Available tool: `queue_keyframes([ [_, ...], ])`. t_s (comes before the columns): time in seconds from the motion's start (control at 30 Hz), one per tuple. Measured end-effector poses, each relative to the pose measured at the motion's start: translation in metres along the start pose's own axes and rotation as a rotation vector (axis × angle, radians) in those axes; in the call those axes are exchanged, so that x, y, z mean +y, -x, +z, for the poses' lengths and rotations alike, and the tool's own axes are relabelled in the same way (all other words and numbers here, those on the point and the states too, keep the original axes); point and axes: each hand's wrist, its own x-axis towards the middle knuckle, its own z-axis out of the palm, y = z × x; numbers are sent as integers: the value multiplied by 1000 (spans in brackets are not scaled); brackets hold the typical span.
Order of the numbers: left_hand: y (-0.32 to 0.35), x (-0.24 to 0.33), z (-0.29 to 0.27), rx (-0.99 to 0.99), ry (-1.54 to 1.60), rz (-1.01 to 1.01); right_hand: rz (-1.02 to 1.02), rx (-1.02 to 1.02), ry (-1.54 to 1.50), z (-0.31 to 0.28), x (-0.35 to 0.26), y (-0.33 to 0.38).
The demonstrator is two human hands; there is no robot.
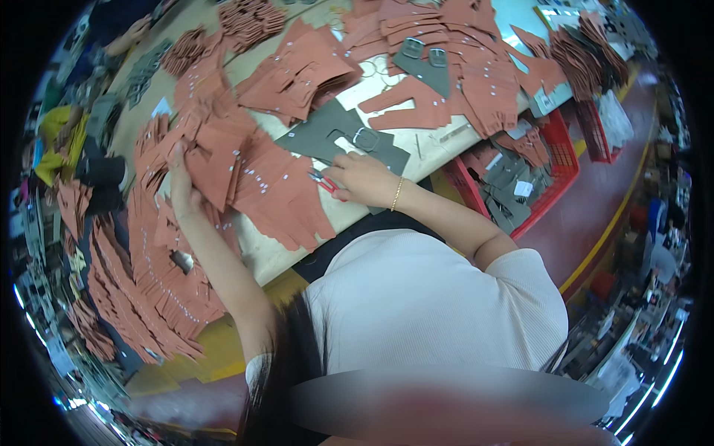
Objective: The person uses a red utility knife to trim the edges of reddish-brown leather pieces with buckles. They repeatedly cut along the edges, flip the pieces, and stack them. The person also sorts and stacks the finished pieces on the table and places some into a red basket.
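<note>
My left hand point(183, 189) is closed round the edge of a stack of reddish-brown cut pieces point(214, 175), flat and leather-like, at the left of the table. In my right hand point(364, 180) is a pair of small red-handled snips point(325, 182), the metal tips pointing left. Beneath that hand lies a dark grey-green piece point(316, 135) with a metal buckle point(366, 139). Between my hands, more reddish-brown pieces point(282, 197) are fanned out in overlapping layers, with small white tags on them.
Further piles of brown pieces point(305, 70) cover the far side of the table point(346, 204). A grey-green piece with two buckles point(425, 65) lies among them. At the right, a red plastic crate point(571, 160) holds grey-green and brown pieces. A person in yellow point(56, 141) is at the far left.
</note>
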Motion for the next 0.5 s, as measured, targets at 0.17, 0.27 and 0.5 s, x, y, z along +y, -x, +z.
queue_keyframes([
  [0.17, -6, -6, -9, 4, -33, 64, -9, -53, -20, 6, 4, 18],
  [0.27, -9, -8, -10, 48, -38, 62, 4, -102, -8, 2, 4, 23],
  [0.5, 31, -2, 11, 399, -454, 464, 11, -63, -494, -9, 26, -3],
])
